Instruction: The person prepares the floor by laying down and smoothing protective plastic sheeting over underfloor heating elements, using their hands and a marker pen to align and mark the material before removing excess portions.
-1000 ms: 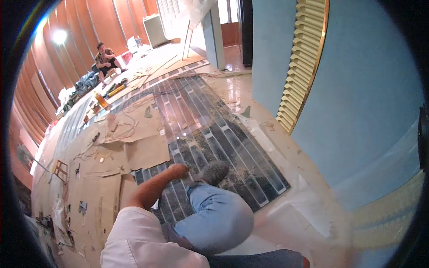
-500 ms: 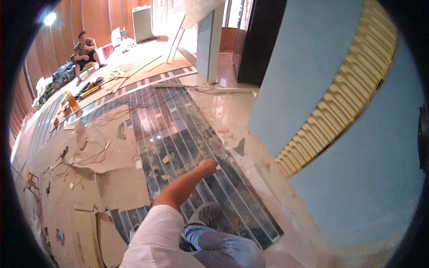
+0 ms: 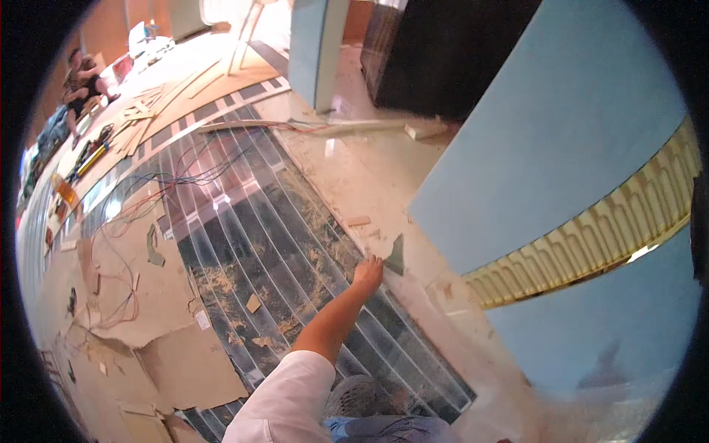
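Note:
My left hand (image 3: 368,274) is stretched out in front of me over the dark striped floor (image 3: 284,244), at the end of a bare forearm and a white sleeve. Its fingers look loosely bent, with small gaps between them, and nothing shows in them. Just past the fingertips, a torn green piece (image 3: 396,256) lies on the pale floor strip. My right hand is outside the picture. Below the arm, a grey shoe (image 3: 356,396) and a blue trouser leg (image 3: 399,430) of mine show.
A blue wall panel (image 3: 532,148) with a ribbed yellowish band (image 3: 591,236) rises on the right. Cardboard sheets (image 3: 185,362), sawdust and loose wires (image 3: 199,171) cover parts of the floor. Wood strips (image 3: 140,118) lie far left, near a seated person (image 3: 83,83). A dark cabinet (image 3: 443,59) stands behind.
My left arm has swung right and slightly forward, bringing the hand close to the green piece in view. The view has tilted and shifted; the seated person now appears nearer the left rim.

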`<state>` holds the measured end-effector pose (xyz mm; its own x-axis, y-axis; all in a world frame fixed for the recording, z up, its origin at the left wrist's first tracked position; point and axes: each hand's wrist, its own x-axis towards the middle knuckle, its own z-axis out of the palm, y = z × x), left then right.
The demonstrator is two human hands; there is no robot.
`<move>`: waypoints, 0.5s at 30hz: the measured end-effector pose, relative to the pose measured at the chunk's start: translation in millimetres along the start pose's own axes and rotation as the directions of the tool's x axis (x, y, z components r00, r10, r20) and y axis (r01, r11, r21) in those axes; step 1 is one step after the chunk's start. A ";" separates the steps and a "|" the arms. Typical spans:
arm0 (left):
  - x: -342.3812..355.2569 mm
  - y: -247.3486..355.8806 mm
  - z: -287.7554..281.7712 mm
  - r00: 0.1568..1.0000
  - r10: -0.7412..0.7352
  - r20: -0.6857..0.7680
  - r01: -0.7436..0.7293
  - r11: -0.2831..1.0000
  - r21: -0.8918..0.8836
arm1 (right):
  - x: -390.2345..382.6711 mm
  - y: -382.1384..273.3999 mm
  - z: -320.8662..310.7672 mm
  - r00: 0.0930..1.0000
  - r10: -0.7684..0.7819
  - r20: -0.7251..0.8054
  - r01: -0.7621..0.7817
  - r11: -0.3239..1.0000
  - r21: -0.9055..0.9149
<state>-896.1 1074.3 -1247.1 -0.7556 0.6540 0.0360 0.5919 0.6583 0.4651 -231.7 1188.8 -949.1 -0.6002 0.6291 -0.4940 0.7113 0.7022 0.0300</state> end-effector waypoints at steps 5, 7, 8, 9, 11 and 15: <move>-0.1 -45.4 15.6 0.996 -0.041 0.083 0.042 0.999 -0.004 | 66.4 -67.0 0.2 0.985 0.106 0.135 -0.095 0.992 -0.082; 4.7 -17.5 0.3 0.997 0.071 -0.017 -0.072 0.992 -0.099 | 68.9 -86.2 -6.3 0.994 0.070 0.079 -0.076 0.994 0.078; 10.6 -8.5 -11.2 1.000 0.009 0.028 -0.005 0.991 -0.131 | 72.7 -101.1 -8.5 0.989 0.115 0.096 -0.127 0.983 0.130; 12.5 -1.9 -21.8 0.998 0.029 0.050 -0.022 0.990 -0.136 | 76.6 -115.8 -10.7 0.984 0.140 0.108 -0.154 0.978 0.138; -3.1 -14.6 -45.2 0.973 0.093 -0.209 -0.142 0.962 -0.231 | 87.6 -141.3 -8.6 0.981 0.115 0.159 -0.147 0.967 0.207; -59.7 -70.5 -71.8 0.959 0.023 -0.281 -0.085 0.974 -0.208 | 111.4 -167.4 14.2 0.988 0.019 0.155 -0.056 0.969 0.239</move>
<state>-912.9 962.2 -1218.5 -0.7899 0.5379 0.2943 0.5825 0.5085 0.6341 -412.5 1136.6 -1021.5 -0.5225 0.5827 -0.6224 0.8108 0.5655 -0.1512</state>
